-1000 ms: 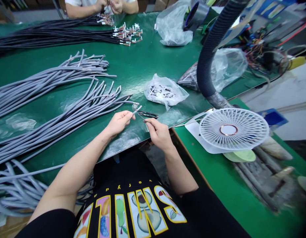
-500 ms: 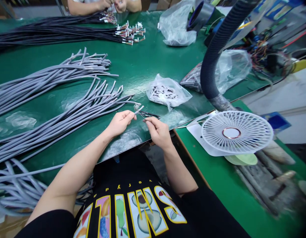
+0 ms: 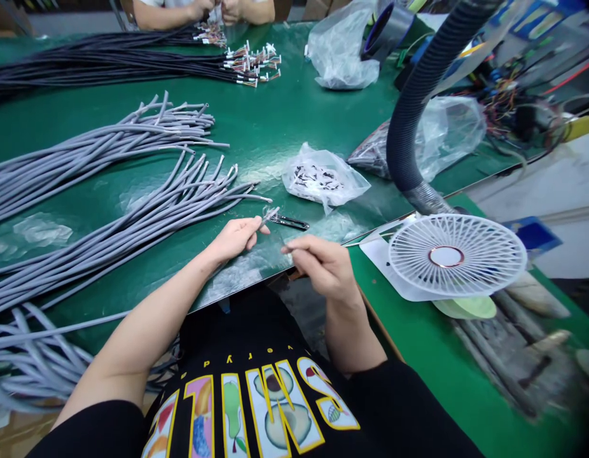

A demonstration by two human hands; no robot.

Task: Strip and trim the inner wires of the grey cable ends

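Dial: twelve points straight away from me across the green table (image 3: 256,121).
Left hand: my left hand (image 3: 235,240) pinches a grey cable (image 3: 268,217) between thumb and fingers, above the table's near edge.
Cable: it sticks out of my left grip toward 2 o'clock, its end pale and ragged; finer detail is too small to read.
Right hand: my right hand (image 3: 325,264) is at 4 o'clock from my left, apart from the cable, thumb and forefinger pressed together; whether something thin sits between the tips, I cannot tell.
Snips: the black snips (image 3: 293,222) lie on the table at 11 o'clock from my right hand, just beyond the cable's end.
Bag: a clear bag (image 3: 354,184) of black and white bits is at 12 o'clock from my right hand, past the snips.
Grey bundles: from my left hand, the near bundle (image 3: 180,203) lies at 10 o'clock, the far bundle (image 3: 132,143) beyond it.
Black cables: at 11 o'clock from my left hand, these black cables (image 3: 146,63) end in white plugs.
Fan: a white fan (image 3: 446,256) stands at 3 o'clock from my right hand.
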